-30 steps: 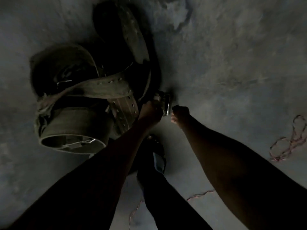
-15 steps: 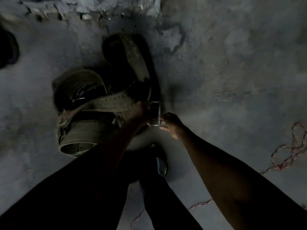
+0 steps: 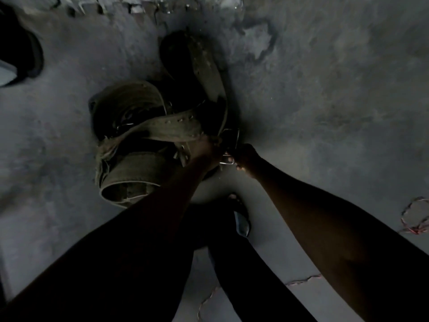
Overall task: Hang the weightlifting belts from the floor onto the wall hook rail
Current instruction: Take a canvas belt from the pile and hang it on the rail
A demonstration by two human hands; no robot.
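Gripping the metal buckle end of one strap, both hands are closed: the left hand on the strap beside it, the right hand on the frame. The weightlifting belts lie tangled in a heap on the concrete floor. Lifting now risks dragging neighbouring belts up, since straps overlap; a snagged one could drop onto the foot below. No hook rail is in view.

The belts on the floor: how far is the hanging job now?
Done: nothing visibly; no hook rail is in view, and the pile of belts lies on the floor. In hand: left hand and right hand grip one belt's metal buckle. Left: lifting and hanging every belt.
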